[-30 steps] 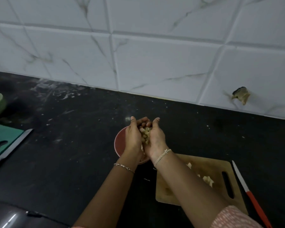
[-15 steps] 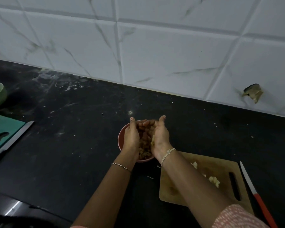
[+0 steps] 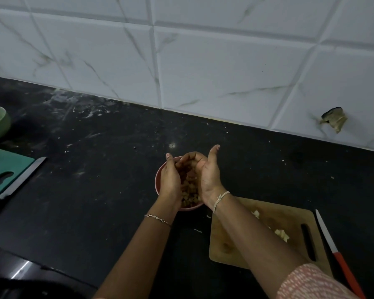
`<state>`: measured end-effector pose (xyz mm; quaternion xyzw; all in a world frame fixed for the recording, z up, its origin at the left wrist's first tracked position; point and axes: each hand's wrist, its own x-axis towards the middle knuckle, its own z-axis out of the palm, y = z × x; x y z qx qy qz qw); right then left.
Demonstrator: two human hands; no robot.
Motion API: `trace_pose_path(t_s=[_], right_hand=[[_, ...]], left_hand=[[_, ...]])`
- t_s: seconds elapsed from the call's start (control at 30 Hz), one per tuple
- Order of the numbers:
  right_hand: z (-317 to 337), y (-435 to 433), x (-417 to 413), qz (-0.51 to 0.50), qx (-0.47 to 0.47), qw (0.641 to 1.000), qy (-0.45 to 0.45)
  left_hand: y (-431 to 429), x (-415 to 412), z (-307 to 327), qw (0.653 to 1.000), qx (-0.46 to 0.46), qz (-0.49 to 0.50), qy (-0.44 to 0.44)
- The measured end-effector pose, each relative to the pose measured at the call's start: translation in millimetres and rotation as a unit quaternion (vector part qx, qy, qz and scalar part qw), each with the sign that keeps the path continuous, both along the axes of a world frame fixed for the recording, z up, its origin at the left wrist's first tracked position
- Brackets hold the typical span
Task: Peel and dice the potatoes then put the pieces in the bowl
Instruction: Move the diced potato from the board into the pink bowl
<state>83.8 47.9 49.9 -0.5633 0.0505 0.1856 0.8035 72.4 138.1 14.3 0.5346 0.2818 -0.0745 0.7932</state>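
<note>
The left hand (image 3: pixel 170 182) and right hand (image 3: pixel 209 175) are cupped over the pink bowl (image 3: pixel 157 182), frame centre.
Palms face each other above the potato pieces (image 3: pixel 189 190) inside; the right's loosely curled fingers hold nothing; the left's palm is turned away, its grip cannot be told.

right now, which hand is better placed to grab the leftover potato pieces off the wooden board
Right. The right hand hovers over the bowl with its forearm across the wooden board, and the potato pieces lie beside that forearm. The left hand would have to cross over.
</note>
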Motion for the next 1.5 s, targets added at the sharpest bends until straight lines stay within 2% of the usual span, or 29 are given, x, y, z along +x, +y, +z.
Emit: trace_pose_path(t_s=[0.2,0.33,0.53,0.7,0.73,0.8,0.87,0.93,1.03,1.13,1.23,1.33,1.5], right_hand=[[7,-11,-3,0.009,0.028,1.000,-0.010],[13,-29,-6,-0.020,0.066,0.997,-0.025],[19,-82,-22,-0.103,0.078,0.991,-0.046],[12,-132,-48,-0.208,0.045,0.976,-0.047],[7,-142,-55,-0.230,0.021,0.972,-0.044],[-2,-161,-70,-0.253,-0.084,0.963,-0.042],[-9,-175,-87,-0.252,-0.210,0.944,-0.033],[-17,-186,-104,-0.238,-0.297,0.924,-0.039],[-39,-196,-121,-0.173,-0.425,0.885,-0.076],[-54,-192,-132,-0.092,-0.533,0.836,-0.093],[-58,-182,-136,-0.028,-0.610,0.782,-0.121],[-59,-174,-135,0.006,-0.613,0.781,-0.123],[-64,-171,-128,0.023,-0.638,0.754,-0.156]], left_hand=[[-5,-9,25,0.999,0.026,0.020,-0.036],[-18,-13,39,0.995,0.049,-0.003,-0.085],[-57,-23,53,0.986,0.070,-0.066,-0.136],[-97,-40,49,0.976,0.086,-0.130,-0.152],[-103,-43,45,0.973,0.095,-0.151,-0.149],[-112,-48,34,0.959,0.131,-0.208,-0.140],[-117,-51,20,0.929,0.203,-0.281,-0.125],[-122,-52,11,0.890,0.282,-0.340,-0.114],[-131,-55,7,0.832,0.383,-0.375,-0.142],[-139,-56,8,0.816,0.408,-0.383,-0.148],[-148,-57,8,0.817,0.404,-0.386,-0.143],[-153,-59,8,0.833,0.383,-0.372,-0.143],[-155,-57,4,0.877,0.355,-0.288,-0.149]])
